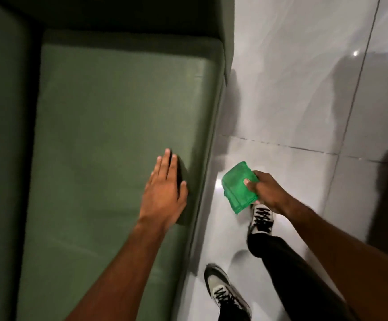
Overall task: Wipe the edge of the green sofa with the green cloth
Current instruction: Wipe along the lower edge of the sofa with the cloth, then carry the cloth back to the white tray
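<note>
Insp: Fingers, status?

Me: R hand [266,192] pinches the folded green cloth [238,187], thumb on top, other fingers under. Cloth hangs over the tiled floor [281,89], just beside the green sofa [119,112], not touching it. L hand [165,193] lies flat on the seat cushion [109,147] near its front edge, fingers together, holding nothing.

Insp: Progress?

Me: Judging by cloth off the fabric, wiping isn't under way right now. Can't tell if any part of the edge is done. No wipe marks visible.

Insp: Labels, writing?

Me: None legible. Sneakers [261,218] show black laces, no readable brand.
</note>
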`<state>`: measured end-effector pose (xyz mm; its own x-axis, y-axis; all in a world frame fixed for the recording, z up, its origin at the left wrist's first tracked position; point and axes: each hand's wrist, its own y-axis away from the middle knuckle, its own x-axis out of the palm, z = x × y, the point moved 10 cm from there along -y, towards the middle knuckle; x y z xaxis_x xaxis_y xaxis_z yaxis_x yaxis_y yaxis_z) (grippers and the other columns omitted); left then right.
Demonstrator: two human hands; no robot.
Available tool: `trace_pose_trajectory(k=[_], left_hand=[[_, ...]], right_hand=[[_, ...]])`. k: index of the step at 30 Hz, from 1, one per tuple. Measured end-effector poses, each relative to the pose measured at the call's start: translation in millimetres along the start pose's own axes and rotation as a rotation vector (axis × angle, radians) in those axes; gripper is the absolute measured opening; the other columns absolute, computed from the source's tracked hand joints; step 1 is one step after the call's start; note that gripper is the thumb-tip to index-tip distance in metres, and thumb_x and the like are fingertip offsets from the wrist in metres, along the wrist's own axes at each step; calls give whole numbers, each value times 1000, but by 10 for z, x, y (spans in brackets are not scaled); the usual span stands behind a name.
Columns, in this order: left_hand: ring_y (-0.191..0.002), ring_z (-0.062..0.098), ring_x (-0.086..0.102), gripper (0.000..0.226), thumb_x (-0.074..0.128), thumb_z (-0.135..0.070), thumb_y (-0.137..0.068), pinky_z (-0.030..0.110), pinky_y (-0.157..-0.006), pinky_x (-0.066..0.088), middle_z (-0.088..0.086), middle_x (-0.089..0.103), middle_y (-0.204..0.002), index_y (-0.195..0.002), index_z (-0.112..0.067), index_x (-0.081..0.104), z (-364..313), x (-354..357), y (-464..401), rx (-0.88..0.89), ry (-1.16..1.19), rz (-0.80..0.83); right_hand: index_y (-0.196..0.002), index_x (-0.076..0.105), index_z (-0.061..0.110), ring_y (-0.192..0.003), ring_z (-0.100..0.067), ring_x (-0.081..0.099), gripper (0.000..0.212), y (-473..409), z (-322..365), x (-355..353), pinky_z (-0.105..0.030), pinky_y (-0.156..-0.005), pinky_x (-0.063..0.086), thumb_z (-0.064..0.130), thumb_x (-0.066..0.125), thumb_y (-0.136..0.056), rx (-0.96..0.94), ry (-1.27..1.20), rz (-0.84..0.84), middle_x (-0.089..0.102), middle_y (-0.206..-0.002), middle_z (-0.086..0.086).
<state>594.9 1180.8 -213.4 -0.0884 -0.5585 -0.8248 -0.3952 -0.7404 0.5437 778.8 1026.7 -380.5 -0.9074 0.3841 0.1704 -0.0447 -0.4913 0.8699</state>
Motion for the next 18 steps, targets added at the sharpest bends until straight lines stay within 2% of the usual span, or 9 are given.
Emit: trace_pose_trajectory(k=[1, 2, 6, 8, 10, 12, 14, 16, 18], left_hand=[[-155, 21, 8, 71, 49, -30, -98, 41, -122, 22, 1, 5, -168, -158, -12, 17, 156, 70, 239, -63, 40, 26], [-154, 21, 10, 70, 49, -29, -98, 39, -122, 21, 2, 6, -168, -158, -12, 18, 312, 122, 522, -120, 80, 42], [-153, 22, 17, 68, 54, -24, -98, 31, -124, 15, 9, 15, -166, -156, -6, 23, 846, 398, 1711, -344, 288, 62], [-153, 22, 17, 67, 54, -25, -98, 30, -124, 13, 9, 17, -166, -156, -7, 24, 1088, 517, 2450, -480, 409, 1], [-152, 21, 17, 67, 53, -27, -99, 29, -123, 14, 7, 17, -166, -156, -10, 23, 1277, 716, 3299, -589, 483, -61], [-152, 20, 18, 66, 51, -29, -99, 29, -123, 15, 5, 17, -166, -157, -12, 23, 1417, 982, 4147, -688, 542, -114], [-152, 18, 17, 66, 48, -32, -100, 30, -123, 18, 2, 16, -166, -157, -15, 21, 1584, 1325, 5139, -833, 587, -151], [-152, 16, 16, 67, 45, -35, -100, 31, -122, 20, 1, 13, -167, -158, -16, 17, 1677, 1676, 5992, -952, 600, -160], [-153, 15, 14, 67, 43, -36, -100, 31, -122, 21, 0, 11, -167, -158, -16, 16, 1751, 2111, 6924, -1093, 639, -150]], right_hand=[[-114, 58, 0, -97, -36, 64, 19, 161, 25, 32, -54, -86, 54, 2, 50, -97, 5, -29, 37, 64, -107, -23], [-113, 58, 2, -96, -36, 65, 18, 347, 62, 107, -53, -86, 54, 1, 49, -97, 9, -46, 80, 64, -107, -22], [-112, 62, 6, -83, -28, 70, 23, 1019, -43, 685, -40, -74, 60, -2, 53, -93, 36, -5, 289, 71, -97, -14], [-113, 64, 7, -80, -25, 70, 24, 1351, -274, 1119, -38, -71, 61, -1, 55, -92, 71, 140, 382, 73, -93, -11], [-114, 65, 8, -90, -29, 69, 25, 1733, -600, 1616, -49, -85, 56, 2, 58, -90, 102, 293, 487, 73, -100, -12], [-114, 67, 12, -97, -30, 69, 30, 2098, -971, 2092, -52, -92, 52, 9, 63, -84, 130, 423, 600, 74, -105, -11], [-116, 65, 12, -96, -28, 70, 35, 2500, -1491, 2614, -49, -86, 56, 15, 66, -81, 171, 569, 701, 74, -105, -11], [-118, 62, 7, -89, -25, 72, 39, 2842, -1960, 3006, -40, -72, 59, 19, 68, -82, 177, 697, 755, 76, -99, -9], [-114, 65, 11, -81, -20, 74, 37, 3262, -2597, 3437, -34, -63, 59, 22, 72, -79, 206, 834, 834, 78, -93, -5]])
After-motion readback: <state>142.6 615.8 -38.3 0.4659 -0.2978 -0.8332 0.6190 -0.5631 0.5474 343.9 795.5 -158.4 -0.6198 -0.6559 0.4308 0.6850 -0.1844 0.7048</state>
